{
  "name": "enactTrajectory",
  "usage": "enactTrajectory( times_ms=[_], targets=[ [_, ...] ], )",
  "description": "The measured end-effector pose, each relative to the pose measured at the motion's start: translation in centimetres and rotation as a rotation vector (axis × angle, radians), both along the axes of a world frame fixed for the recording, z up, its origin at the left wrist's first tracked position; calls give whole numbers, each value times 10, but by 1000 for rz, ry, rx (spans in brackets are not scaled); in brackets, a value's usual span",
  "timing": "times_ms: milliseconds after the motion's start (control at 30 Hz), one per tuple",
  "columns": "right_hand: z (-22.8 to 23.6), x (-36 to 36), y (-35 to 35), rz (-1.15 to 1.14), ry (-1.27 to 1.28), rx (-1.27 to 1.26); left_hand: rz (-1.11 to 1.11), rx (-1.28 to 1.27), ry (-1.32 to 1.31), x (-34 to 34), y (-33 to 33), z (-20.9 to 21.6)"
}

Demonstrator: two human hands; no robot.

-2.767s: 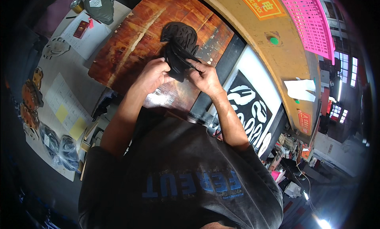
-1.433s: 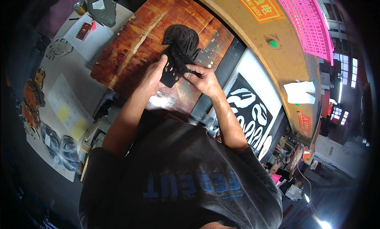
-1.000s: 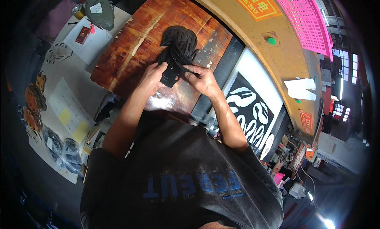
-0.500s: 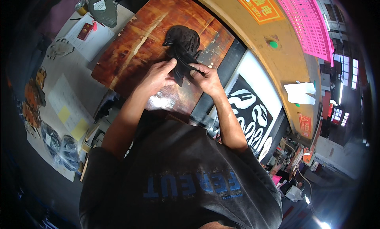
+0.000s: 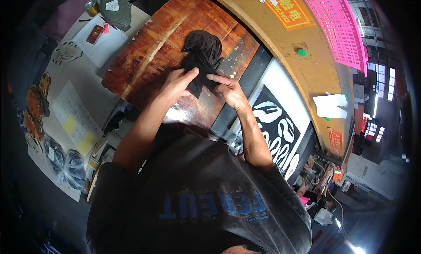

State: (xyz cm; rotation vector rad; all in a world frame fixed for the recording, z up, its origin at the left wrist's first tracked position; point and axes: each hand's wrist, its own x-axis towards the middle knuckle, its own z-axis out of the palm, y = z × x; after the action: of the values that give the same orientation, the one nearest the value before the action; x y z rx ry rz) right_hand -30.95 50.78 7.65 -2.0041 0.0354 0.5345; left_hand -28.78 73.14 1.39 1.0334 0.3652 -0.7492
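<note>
windows (image 5: pixel 391 84) bright, right | grey table (image 5: pixel 90 87) left | light (image 5: pixel 358 249) glaring, lower right

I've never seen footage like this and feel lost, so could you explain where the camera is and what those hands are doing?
There's no machine working here, just a person's bare hands. Every picture comes from a fisheye camera worn on the head, looking down, so straight edges bend. The left hand pinches the near end of some dark, thin cut-out pieces; the right hand touches their edge, though whether it grips is unclear. The pieces' far end lies on a worn reddish-brown board. Left of it is a table with papers; at upper right, a pink basket.
</note>
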Motion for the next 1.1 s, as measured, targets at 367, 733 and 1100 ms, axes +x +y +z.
enactTrajectory(
  times_ms=[367, 733, 1100],
  targets=[
    [-4, 1, 8, -121, 112, 344, 7, -10, -22, -1, 4, -8],
    [-8, -1, 15, -28, 10, 258, 27, -4, -1, -1, 4, -5],
    [-13, -8, 34, 330, -507, -337, 127, -132, 177, 0, 14, -23]
  ],
)
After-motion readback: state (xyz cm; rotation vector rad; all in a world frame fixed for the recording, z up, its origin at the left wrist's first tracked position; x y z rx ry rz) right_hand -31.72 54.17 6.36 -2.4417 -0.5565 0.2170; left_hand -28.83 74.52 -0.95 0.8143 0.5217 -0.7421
